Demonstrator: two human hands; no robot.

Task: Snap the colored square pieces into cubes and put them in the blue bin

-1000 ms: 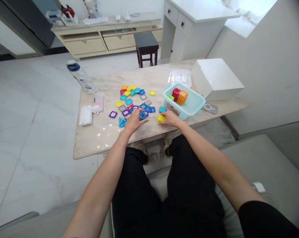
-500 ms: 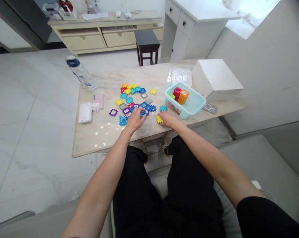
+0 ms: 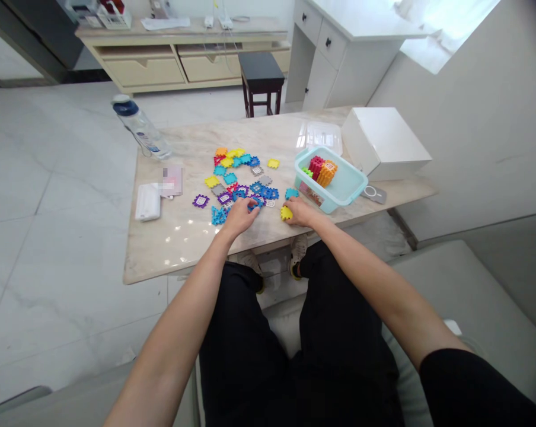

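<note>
My right hand (image 3: 298, 212) is closed on yellow notched pieces (image 3: 286, 213) at the table's front edge. My left hand (image 3: 241, 216) rests over the near side of the scattered pieces, its fingers curved beside blue pieces (image 3: 256, 203); whether it grips one is too small to tell. Around it lie a purple piece (image 3: 201, 201), light blue pieces (image 3: 218, 215) and several grey, red and yellow ones. A teal piece (image 3: 292, 194) lies just beyond my right hand. The light blue basket (image 3: 351, 198) holds red (image 3: 316, 166), orange (image 3: 327, 173) and green pieces.
On the table (image 3: 161, 255) stand a water bottle (image 3: 146, 133) and a tissue pack (image 3: 147, 202) at the left. A clear lid (image 3: 324, 136), a white box (image 3: 386, 142) and a grey phone-like object (image 3: 375, 194) are at the right. Behind is a dark stool (image 3: 261, 70).
The view has shifted slightly, so the table appears a little further left. Both hands stay almost where they were, with the yellow pieces still in my right hand.
</note>
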